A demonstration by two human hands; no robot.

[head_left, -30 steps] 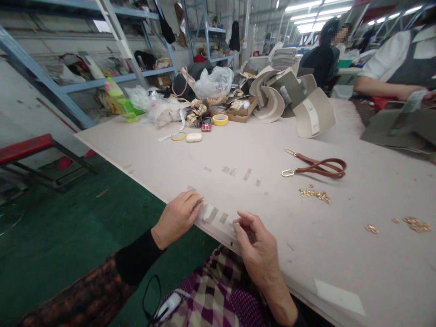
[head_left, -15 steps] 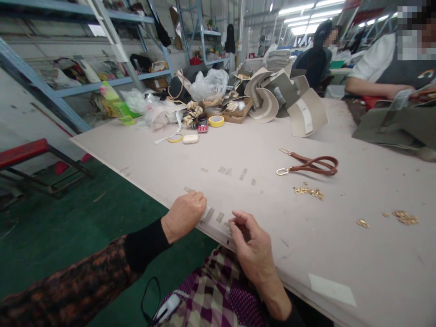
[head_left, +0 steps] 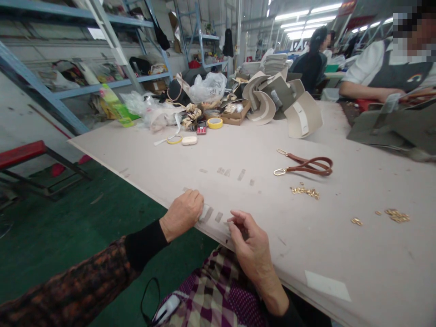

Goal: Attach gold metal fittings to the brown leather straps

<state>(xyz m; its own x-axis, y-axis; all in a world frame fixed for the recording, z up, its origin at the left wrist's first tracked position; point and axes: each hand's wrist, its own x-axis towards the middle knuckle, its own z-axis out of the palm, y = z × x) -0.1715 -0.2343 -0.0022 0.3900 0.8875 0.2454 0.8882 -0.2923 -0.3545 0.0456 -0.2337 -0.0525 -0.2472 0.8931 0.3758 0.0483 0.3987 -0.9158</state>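
Note:
My left hand point(head_left: 182, 212) is curled at the near edge of the pale work table point(head_left: 238, 154), its fingertips pressed on a strip of clear tape point(head_left: 206, 212) stuck there. My right hand point(head_left: 250, 240) rests beside it on the edge, thumb and fingers pinched over another small tape piece that I cannot make out clearly. Further out lie a brown leather strap with gold clasps point(head_left: 304, 165) and small piles of gold metal fittings point(head_left: 304, 191).
More gold fittings point(head_left: 395, 215) lie at the right. Tape rolls point(head_left: 215, 122), plastic bags point(head_left: 207, 86) and curved grey cut pieces point(head_left: 282, 102) crowd the far side. A person in a white shirt point(head_left: 388, 68) works at the right. Blue shelving point(head_left: 85, 59) stands left.
My left hand's fingers have curled in tighter on the tape at the table edge. The view has shifted slightly; my right hand has barely moved.

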